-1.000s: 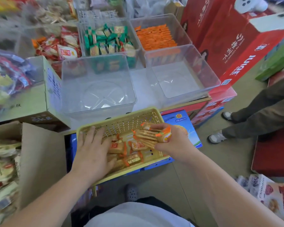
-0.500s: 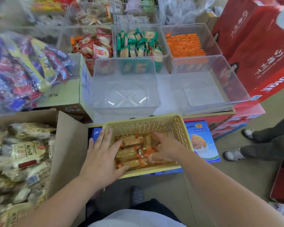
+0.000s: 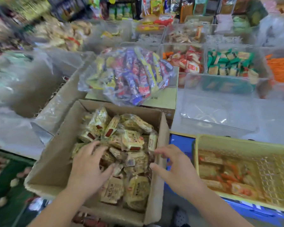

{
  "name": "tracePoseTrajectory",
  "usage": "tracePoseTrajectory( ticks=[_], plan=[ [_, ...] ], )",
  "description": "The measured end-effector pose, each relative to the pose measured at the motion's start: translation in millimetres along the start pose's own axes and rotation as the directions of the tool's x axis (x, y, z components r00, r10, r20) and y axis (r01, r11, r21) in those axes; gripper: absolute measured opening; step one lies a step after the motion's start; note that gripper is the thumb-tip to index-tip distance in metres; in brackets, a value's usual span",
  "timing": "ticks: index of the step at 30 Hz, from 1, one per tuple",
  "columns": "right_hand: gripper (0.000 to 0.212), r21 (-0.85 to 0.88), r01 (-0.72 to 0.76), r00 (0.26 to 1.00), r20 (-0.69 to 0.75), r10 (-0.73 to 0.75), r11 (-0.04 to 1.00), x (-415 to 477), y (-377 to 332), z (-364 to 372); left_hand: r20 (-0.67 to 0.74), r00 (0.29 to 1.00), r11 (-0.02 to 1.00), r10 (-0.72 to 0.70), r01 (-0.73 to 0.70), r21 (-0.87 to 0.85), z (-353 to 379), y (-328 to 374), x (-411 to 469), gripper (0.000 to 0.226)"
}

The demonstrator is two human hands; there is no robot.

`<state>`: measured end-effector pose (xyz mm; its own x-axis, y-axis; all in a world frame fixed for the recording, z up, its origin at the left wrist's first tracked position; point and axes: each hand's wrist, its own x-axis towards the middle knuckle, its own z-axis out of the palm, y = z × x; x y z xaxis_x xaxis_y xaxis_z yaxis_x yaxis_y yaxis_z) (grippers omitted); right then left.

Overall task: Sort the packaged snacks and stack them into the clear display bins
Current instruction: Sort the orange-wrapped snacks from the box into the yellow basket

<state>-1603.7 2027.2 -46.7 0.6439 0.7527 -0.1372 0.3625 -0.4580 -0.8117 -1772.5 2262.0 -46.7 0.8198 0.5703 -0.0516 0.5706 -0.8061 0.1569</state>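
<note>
Head view has left hand (image 3: 88,166) spread on packets (image 3: 133,141) in the box (image 3: 47,169), right hand (image 3: 175,167) loose, empty; gathering a flat handful with both should stack best.

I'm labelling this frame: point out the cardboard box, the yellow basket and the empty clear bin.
cardboard box (image 3: 53,161): head view, bare left wall.
yellow basket (image 3: 236,144): head view, far wall.
empty clear bin (image 3: 220,112): head view, bare floor.
</note>
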Motion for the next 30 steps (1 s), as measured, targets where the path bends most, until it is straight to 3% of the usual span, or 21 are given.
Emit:
tracePoseTrajectory(
  ticks=[3,6,9,12,15,19,23,27,30],
  plan=[
    [0.039,-0.104,-0.016,0.999,-0.033,0.012,0.994,12.5,-26.4,37.3,0.056,0.996,0.995,-0.068,0.064,0.071,-6.0,-73.1,10.6,0.059],
    [0.038,-0.254,-0.042,0.994,-0.113,0.014,0.966,22.1,-47.5,63.6,0.092,0.995,0.987,-0.038,0.023,0.162,-13.0,-129.0,21.6,0.065],
    [0.038,-0.265,-0.093,0.991,-0.117,0.064,0.96,32.7,-63.0,86.0,0.139,0.99,0.984,-0.001,-0.024,0.176,-17.2,-161.0,26.6,0.066],
    [0.042,-0.285,-0.119,0.993,-0.031,0.115,0.951,46.0,-80.9,111.3,0.133,0.987,0.988,0.091,-0.106,0.113,-15.4,-178.7,18.7,0.067],
    [0.051,-0.358,-0.043,0.986,0.132,0.097,0.933,68.5,-102.7,145.6,0.096,0.985,0.987,0.145,-0.151,0.051,-13.7,-192.8,11.9,0.065],
    [0.074,-0.513,0.084,0.96,0.273,0.069,0.854,109.9,-121.5,202.7,0.011,0.997,0.993,0.081,-0.08,-0.09,-10.2,-202.5,8.7,0.06],
    [0.096,-0.696,0.081,0.933,0.306,0.191,0.714,141.4,-119.7,246.4,0.021,0.997,0.992,0.077,-0.075,-0.104,-6.5,-201.3,7.8,0.065],
    [0.095,-0.824,0.124,0.935,0.283,0.213,0.552,151.2,-111.7,266.3,0.009,0.997,0.992,0.075,-0.074,-0.105,-7.1,-203.2,8.9,0.067],
    [0.088,-0.782,0.148,0.932,0.315,0.179,0.605,147.6,-109.1,262.0,0.002,0.997,0.987,0.078,-0.077,-0.144,-7.5,-204.6,7.8,0.065]
  ],
)
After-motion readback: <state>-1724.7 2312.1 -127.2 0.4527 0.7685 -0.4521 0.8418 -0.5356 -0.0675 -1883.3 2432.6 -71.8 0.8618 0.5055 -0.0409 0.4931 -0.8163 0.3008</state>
